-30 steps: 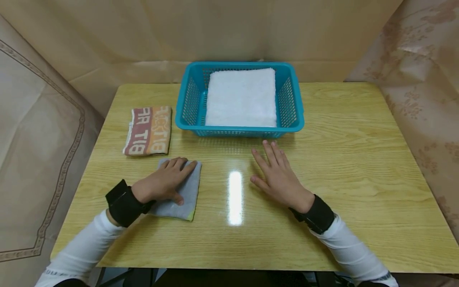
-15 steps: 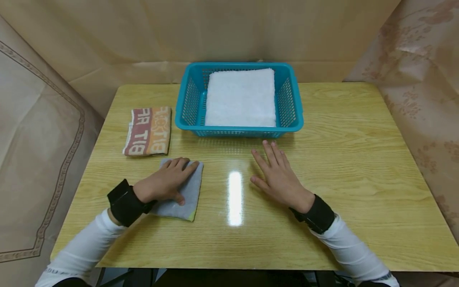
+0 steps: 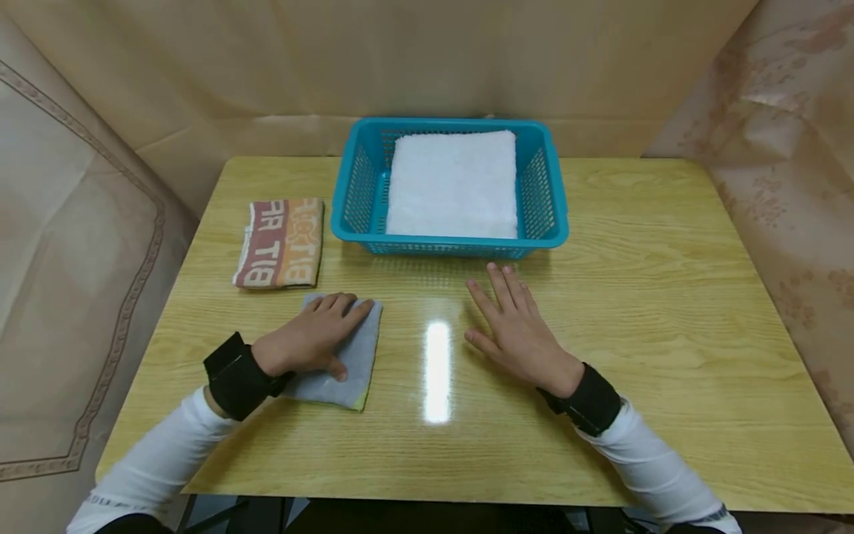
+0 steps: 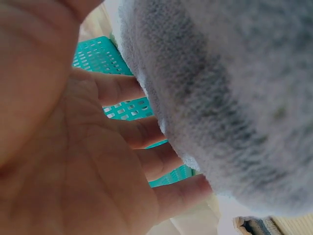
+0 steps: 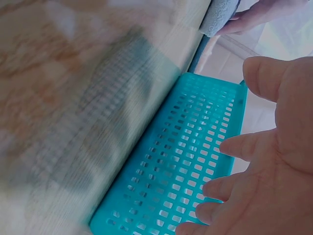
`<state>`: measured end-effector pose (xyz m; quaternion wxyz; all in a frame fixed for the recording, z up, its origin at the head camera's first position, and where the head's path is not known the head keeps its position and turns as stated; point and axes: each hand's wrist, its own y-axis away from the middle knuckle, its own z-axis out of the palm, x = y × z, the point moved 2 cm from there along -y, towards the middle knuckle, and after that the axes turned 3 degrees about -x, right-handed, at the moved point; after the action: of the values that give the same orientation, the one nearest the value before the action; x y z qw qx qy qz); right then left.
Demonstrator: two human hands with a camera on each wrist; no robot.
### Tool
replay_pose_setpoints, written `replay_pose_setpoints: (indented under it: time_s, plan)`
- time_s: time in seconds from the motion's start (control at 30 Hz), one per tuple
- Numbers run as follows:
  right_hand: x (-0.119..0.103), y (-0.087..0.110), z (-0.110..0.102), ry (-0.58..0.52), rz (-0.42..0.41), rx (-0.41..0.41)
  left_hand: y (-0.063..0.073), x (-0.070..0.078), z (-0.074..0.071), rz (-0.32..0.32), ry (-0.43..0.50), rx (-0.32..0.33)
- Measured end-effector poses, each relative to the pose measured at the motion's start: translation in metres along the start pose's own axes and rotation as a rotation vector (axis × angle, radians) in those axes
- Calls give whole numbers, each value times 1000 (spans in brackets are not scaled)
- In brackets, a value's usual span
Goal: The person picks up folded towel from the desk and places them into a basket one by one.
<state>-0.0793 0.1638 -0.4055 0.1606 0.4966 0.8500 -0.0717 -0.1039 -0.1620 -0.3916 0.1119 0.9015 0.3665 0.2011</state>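
Observation:
My left hand (image 3: 313,337) lies on a folded grey towel (image 3: 360,356) with a yellow-green edge, near the front left of the table. Its fingers stretch over the cloth, thumb toward the right. In the left wrist view the fingers (image 4: 142,132) look fairly straight, their tips against the fuzzy towel (image 4: 234,107). My right hand (image 3: 517,326) holds nothing and has its fingers spread, palm down, just in front of the teal basket (image 3: 450,246). From the right wrist, the fingers (image 5: 237,147) overlap the basket's perforated side (image 5: 181,152).
A folded white towel (image 3: 454,185) lies inside the basket at the back of the table. Left of the basket sits a folded brown-and-orange towel (image 3: 280,243) with lettering. The wooden table (image 3: 667,297) meets a cloth-covered wall behind.
My left hand and the grey towel under it have shifted slightly to the right. My right hand has stayed in place.

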Motion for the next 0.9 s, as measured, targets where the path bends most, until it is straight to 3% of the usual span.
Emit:
replay_pose_setpoints:
  time_s: [0.9]
  plan:
    - [-4,-4,3,-4,-14,-18,-2,1,-2,-11,-2,-20]
